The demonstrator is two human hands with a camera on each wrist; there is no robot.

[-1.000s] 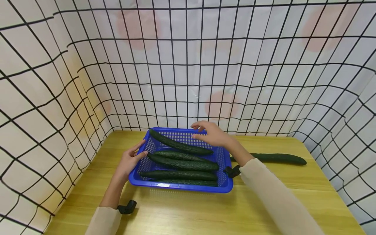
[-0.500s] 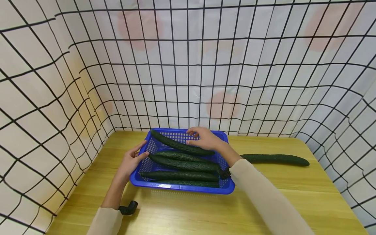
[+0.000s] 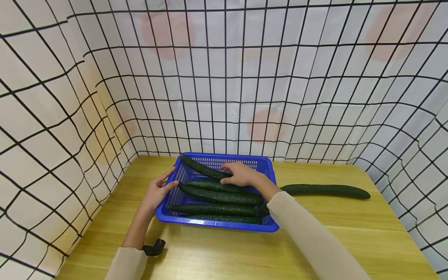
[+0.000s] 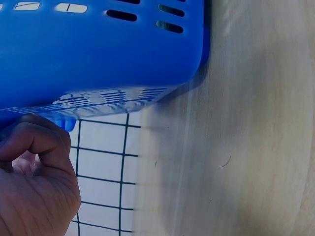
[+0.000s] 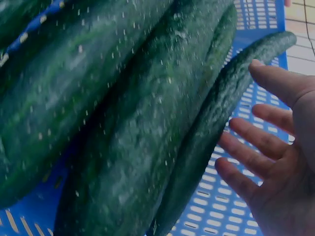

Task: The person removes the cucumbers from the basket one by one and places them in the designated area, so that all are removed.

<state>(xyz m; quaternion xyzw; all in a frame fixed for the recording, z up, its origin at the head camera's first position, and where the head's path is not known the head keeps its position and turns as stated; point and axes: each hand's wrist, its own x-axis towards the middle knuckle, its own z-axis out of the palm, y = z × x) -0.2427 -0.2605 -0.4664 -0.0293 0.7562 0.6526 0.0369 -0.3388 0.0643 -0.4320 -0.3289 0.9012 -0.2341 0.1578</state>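
A blue perforated plastic basket (image 3: 217,224) holds several long green cucumbers (image 3: 220,195), lying mostly side to side. At its left end my left hand (image 3: 155,194) grips the rim, thumb on top. The left wrist view shows that hand's curled fingers by the blue wall (image 4: 98,54). Over the rearmost cucumber (image 3: 199,167), my right hand (image 3: 241,174) reaches down and covers its right part. In the right wrist view the fingers (image 5: 256,140) are spread along the side of that cucumber, with the thumb over its top; the hand is not closed round it.
One more cucumber (image 3: 325,190) lies on the wooden table (image 3: 217,256) to the right of the basket, its left end near my right forearm. A black wire grid (image 3: 224,102) with white sheeting behind it stands around the back and sides.
My right hand has moved left and down into the basket, from above its back right part to the rearmost cucumber. My left hand keeps its hold on the rim.
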